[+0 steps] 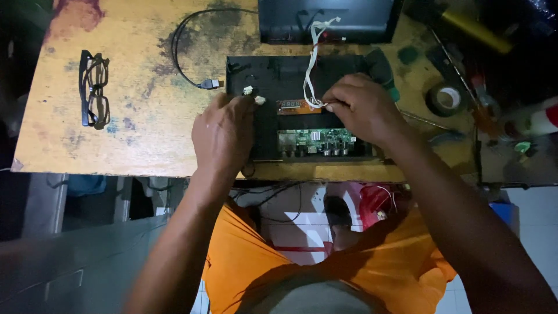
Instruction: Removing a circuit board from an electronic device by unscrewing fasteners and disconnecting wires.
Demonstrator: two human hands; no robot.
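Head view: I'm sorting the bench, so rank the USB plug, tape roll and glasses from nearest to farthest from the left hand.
From the left hand:
1. USB plug, just above it.
2. Glasses, far left.
3. Tape roll, far right, beyond the right hand.

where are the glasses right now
In the head view the glasses lie on the wooden table's left side, well left of the left hand and the open black device.

Left hand [224, 131] rests on open black case [264, 75]; right hand [363, 107] pinches white ribbon cable [311, 64] above green board [317, 139]; glasses [94, 88] lie far left.
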